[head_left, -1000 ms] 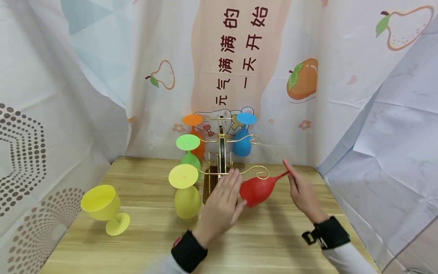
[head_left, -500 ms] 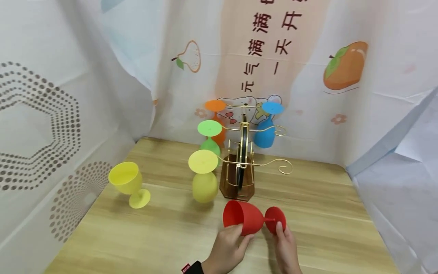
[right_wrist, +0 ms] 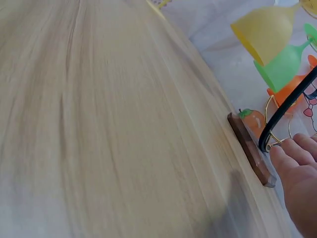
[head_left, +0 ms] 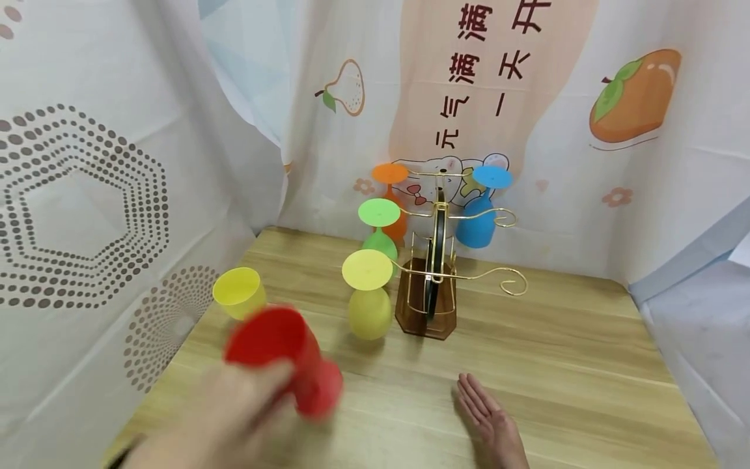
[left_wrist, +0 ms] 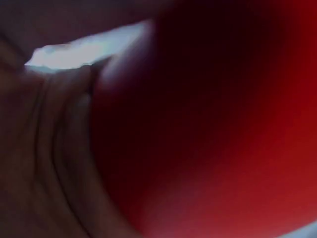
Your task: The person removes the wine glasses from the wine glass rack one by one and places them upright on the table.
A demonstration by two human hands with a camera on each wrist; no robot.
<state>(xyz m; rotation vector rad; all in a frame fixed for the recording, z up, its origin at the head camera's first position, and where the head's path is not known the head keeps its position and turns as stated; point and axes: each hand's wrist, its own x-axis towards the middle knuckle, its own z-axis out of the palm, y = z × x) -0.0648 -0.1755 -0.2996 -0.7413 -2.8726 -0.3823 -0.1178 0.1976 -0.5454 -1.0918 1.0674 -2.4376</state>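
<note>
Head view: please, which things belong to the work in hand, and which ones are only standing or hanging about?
In the work:
red cup, held by the left hand
rack, probably: its near right hook is bare

Probably just standing or hanging about:
yellow cup at the left
hanging upside down: another yellow cup, green cup, orange cup, blue cup
printed curtain behind
</note>
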